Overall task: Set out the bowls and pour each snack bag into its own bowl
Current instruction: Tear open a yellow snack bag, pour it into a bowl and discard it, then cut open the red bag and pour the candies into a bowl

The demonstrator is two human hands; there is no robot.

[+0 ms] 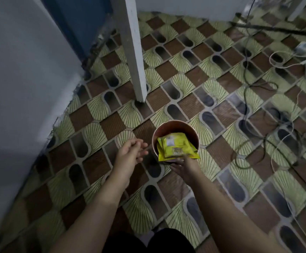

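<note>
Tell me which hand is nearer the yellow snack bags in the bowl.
Right. The right hand is under the round copper-coloured bowl, its fingers reaching the lower edge of the yellow foil snack bags. The left hand hangs open off to the bowl's left, touching neither.

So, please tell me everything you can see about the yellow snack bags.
The yellow snack bags look like at least two flat, glossy packets stacked together, with dark print and a pale label. They stand tilted in the round reddish bowl, lower ends jutting over its near rim. The right hand holds them from below.
</note>
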